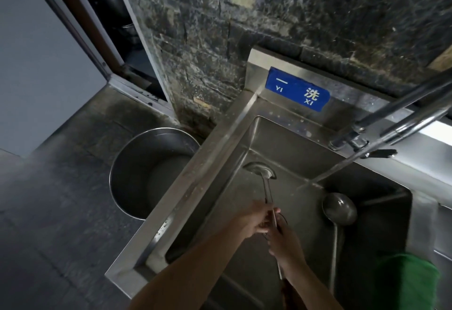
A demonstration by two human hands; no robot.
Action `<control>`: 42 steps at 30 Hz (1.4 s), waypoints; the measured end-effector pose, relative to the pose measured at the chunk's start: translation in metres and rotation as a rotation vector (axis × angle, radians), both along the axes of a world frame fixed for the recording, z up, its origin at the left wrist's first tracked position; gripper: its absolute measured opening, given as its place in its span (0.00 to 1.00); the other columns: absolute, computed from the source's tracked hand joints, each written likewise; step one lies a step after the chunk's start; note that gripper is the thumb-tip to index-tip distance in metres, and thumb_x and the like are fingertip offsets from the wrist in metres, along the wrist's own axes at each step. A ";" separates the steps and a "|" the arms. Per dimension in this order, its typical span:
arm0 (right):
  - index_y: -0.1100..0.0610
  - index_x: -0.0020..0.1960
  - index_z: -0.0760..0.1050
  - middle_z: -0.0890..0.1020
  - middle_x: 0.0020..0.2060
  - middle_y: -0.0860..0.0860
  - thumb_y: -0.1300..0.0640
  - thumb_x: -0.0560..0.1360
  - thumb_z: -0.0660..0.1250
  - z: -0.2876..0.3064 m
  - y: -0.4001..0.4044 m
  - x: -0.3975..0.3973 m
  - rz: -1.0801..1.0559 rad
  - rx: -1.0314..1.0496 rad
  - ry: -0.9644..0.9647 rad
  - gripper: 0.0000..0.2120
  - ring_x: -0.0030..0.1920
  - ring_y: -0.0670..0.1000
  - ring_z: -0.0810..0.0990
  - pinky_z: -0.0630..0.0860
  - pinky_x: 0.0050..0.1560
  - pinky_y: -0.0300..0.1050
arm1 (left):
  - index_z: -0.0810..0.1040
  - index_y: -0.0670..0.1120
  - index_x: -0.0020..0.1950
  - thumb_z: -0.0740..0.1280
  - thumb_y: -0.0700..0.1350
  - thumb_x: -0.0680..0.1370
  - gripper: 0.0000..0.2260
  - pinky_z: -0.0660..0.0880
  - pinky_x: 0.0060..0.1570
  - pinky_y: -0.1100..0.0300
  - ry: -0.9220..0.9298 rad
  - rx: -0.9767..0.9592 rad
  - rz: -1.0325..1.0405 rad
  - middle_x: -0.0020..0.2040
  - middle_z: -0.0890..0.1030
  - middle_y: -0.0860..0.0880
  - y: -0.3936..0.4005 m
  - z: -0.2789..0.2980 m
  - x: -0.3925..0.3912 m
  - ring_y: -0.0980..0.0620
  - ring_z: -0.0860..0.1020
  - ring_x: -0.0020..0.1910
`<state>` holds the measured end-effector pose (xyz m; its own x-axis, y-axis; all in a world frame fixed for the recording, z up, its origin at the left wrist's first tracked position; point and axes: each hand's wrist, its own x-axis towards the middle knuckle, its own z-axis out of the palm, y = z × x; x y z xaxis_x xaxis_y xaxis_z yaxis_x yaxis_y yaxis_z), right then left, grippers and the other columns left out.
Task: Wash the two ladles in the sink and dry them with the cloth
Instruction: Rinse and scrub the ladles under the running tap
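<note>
Both hands, left hand (pixel 254 219) and right hand (pixel 285 238), gripping one ladle (pixel 265 182); second ladle (pixel 338 209) nearby to their right.

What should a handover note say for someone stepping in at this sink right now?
Left hand: grips the handle of the first ladle, bowl up over the sink.
Right hand: grips the same handle lower down.
Second ladle: lies in the sink on the right, untouched, handle pointing toward the person.
Faucet: water is running and lands beside the second ladle, not on the first.
Green cloth: on the right rim, unused.
Done: washing has started on the first ladle, at most.
Left: wash both ladles, then dry them.
</note>
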<state>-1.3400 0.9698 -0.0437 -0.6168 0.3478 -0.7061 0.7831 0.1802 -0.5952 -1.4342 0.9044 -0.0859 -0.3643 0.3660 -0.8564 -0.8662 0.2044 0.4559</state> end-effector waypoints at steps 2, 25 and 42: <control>0.50 0.49 0.80 0.85 0.32 0.49 0.55 0.84 0.57 -0.006 -0.012 -0.018 -0.045 0.018 0.043 0.13 0.27 0.47 0.74 0.68 0.26 0.41 | 0.78 0.46 0.54 0.66 0.42 0.80 0.04 0.77 0.46 0.56 0.037 -0.017 -0.038 0.50 0.81 0.47 -0.012 -0.002 -0.004 0.53 0.79 0.45; 0.51 0.44 0.83 0.87 0.38 0.53 0.65 0.72 0.69 -0.097 -0.075 -0.105 -0.290 -0.147 -0.044 0.10 0.37 0.52 0.88 0.84 0.36 0.48 | 0.78 0.44 0.49 0.64 0.36 0.80 0.05 0.69 0.27 0.65 0.327 -0.246 -0.237 0.34 0.74 0.47 -0.059 -0.078 -0.090 0.54 0.72 0.30; 0.52 0.51 0.83 0.87 0.41 0.55 0.61 0.73 0.67 -0.151 -0.081 -0.109 -0.306 -0.124 -0.062 0.10 0.40 0.53 0.88 0.86 0.39 0.56 | 0.79 0.48 0.59 0.60 0.40 0.73 0.17 0.80 0.51 0.52 0.446 -0.426 -0.310 0.51 0.83 0.42 -0.054 -0.100 -0.091 0.41 0.81 0.51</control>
